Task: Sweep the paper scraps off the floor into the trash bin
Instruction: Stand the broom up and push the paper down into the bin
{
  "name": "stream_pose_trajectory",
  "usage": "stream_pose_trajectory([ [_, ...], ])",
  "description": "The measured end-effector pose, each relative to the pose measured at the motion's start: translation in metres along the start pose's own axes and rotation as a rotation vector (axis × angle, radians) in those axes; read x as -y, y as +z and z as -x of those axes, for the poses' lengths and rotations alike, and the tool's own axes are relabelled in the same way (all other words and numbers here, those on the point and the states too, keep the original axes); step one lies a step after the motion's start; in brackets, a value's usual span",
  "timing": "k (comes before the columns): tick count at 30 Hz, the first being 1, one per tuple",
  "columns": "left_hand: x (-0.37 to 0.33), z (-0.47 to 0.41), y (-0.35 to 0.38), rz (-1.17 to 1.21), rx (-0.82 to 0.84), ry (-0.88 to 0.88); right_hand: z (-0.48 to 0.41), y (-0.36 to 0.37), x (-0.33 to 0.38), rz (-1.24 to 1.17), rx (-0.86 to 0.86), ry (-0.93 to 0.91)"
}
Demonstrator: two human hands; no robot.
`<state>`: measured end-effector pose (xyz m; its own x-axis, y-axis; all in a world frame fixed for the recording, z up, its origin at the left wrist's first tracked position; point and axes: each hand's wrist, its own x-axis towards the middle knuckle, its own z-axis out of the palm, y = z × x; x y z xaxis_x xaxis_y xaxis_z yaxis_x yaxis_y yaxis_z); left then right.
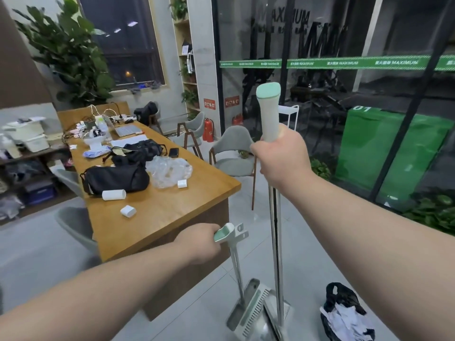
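The left hand point(199, 244) is clenched round the mint-and-white grip of the long-handled grey dustpan point(248, 308). The right hand point(280, 156) clasps the white grip of the steel-poled broom point(275, 230). Both tools stand on the tiled floor point(307, 254) and look light and stiff, best held at those grips. Crumpled white paper scraps point(344, 318) lie in a black plastic bag point(337, 294) just right of them. The wooden bench point(160, 212) stands to the left.

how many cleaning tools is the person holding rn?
2. A dustpan, with its long handle gripped by the left hand, and a broom, with its handle gripped near the top by the right hand. No other tools are visible.
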<state>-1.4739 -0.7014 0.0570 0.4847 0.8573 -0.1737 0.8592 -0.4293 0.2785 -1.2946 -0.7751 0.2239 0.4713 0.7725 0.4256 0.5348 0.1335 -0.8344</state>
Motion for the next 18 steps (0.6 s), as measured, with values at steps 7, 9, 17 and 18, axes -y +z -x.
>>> stream_pose_trajectory([
  [7, 0.007, 0.015, 0.005, 0.092, -0.036, -0.084, 0.005, 0.003, -0.002, 0.109, -0.013, -0.056],
  [9, 0.004, 0.020, 0.004, 0.064, -0.054, -0.078, 0.007, 0.004, -0.004, 0.120, -0.016, -0.060],
  [17, -0.040, 0.027, 0.008, 0.025, -0.095, 0.025, 0.016, 0.014, -0.014, 0.094, -0.048, -0.023],
  [18, -0.045, 0.027, 0.009, 0.025, -0.100, 0.037, 0.017, 0.015, -0.017, 0.065, -0.058, -0.018],
])
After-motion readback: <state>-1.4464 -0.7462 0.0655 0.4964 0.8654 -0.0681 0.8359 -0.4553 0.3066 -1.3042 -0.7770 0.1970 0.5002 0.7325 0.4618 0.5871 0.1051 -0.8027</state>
